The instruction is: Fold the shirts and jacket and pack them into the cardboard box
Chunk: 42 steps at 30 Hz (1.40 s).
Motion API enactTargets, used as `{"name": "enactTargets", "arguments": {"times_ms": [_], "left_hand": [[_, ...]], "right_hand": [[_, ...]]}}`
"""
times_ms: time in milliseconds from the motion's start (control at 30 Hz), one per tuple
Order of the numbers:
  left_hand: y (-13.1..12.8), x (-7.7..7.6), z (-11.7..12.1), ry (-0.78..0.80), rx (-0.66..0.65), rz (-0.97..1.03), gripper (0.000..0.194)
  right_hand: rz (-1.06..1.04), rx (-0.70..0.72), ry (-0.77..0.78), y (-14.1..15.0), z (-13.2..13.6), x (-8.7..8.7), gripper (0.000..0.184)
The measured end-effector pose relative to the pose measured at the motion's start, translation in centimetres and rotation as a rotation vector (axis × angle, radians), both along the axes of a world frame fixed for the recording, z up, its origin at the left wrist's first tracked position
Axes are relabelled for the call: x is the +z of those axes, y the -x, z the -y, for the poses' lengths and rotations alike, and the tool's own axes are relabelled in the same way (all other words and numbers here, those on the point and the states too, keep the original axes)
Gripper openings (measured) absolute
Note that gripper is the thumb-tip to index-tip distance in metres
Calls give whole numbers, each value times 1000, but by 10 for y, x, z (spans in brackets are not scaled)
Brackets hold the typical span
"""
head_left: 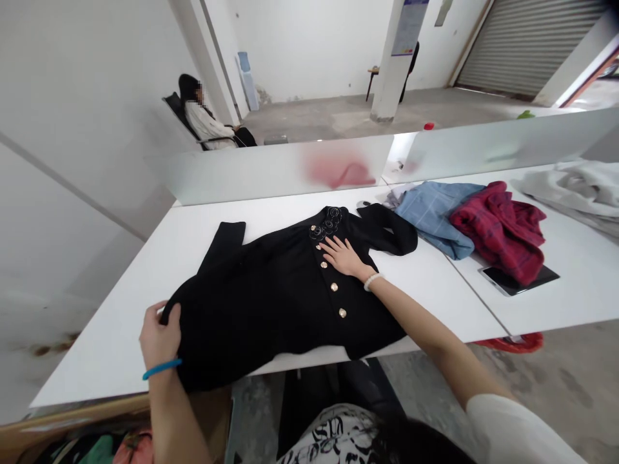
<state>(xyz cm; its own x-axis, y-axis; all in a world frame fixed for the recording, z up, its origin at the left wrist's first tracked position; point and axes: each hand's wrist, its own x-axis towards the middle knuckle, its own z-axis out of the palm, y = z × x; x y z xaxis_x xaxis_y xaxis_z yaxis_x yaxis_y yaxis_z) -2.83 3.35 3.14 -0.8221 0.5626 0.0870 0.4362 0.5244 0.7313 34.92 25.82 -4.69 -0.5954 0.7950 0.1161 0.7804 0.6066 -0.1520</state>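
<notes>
A black short-sleeved dress (271,296) with a row of gold buttons and black fabric flowers at the collar lies spread across a white table (145,270). Its hem hangs over the near edge. My left hand (159,338), with a blue band on the wrist, grips the dress's hem corner at the near left, fingers curled round the cloth. My right hand (342,254), with a pearl bracelet, lies flat with fingers spread on the chest of the dress, just below the collar.
To the right lie a blue plaid garment (432,216), a red plaid garment (503,229), a dark tablet (522,280) and a grey garment (575,190). A frosted partition (271,171) runs along the table's far edge. A person (206,119) sits in a chair behind it.
</notes>
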Motion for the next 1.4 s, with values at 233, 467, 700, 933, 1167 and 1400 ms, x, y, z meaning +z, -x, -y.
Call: {"name": "enactTargets", "arguments": {"times_ms": [233,467,700,933,1167,1400], "left_hand": [[-124,30,-8,-17,-1017,554,57],[-80,4,-47,64,-995,234,39],[-13,-67,-123,179,-856,-314,49],[56,-51,-144,351,-548,-476,64],[26,-22,-138,312,-515,-578,50],[-4,-35,-87,492,-422,0,37]], "right_hand": [[-27,-101,29,14,-8,8,48],[-243,-91,158,17,82,54,38],[-217,-67,132,61,190,29,56],[-233,-181,258,64,178,31,37],[-704,-261,152,47,163,49,26],[-831,-283,358,38,176,42,37]]}}
